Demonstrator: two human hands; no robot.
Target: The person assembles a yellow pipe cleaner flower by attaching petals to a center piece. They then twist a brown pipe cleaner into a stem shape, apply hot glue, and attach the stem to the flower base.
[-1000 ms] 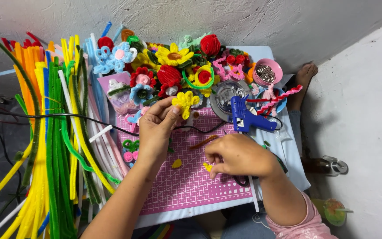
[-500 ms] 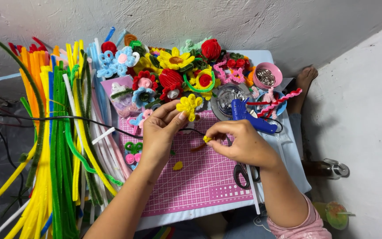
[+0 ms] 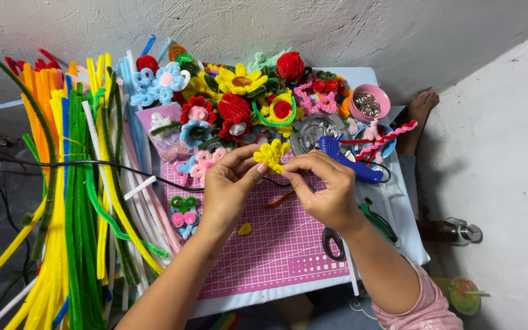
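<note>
pink gridded cutting mat (image 3: 276, 244) under both hands | fuzzy pipe cleaners (image 3: 74, 201) in long bundles (left of mat) | left hand (image 3: 230, 189) fingertips pinched on yellow flower | right hand (image 3: 325, 189) fingertips pinched on it too | yellow flower (image 3: 271, 154), fuzzy looped petals, above mat

We sit at a home craft corner: beside the pink cutting mat (image 3: 276, 244) lie pipe cleaners (image 3: 74, 201), finished flowers (image 3: 239, 104) (many colours) and a glue gun (image 3: 346, 159).
</note>
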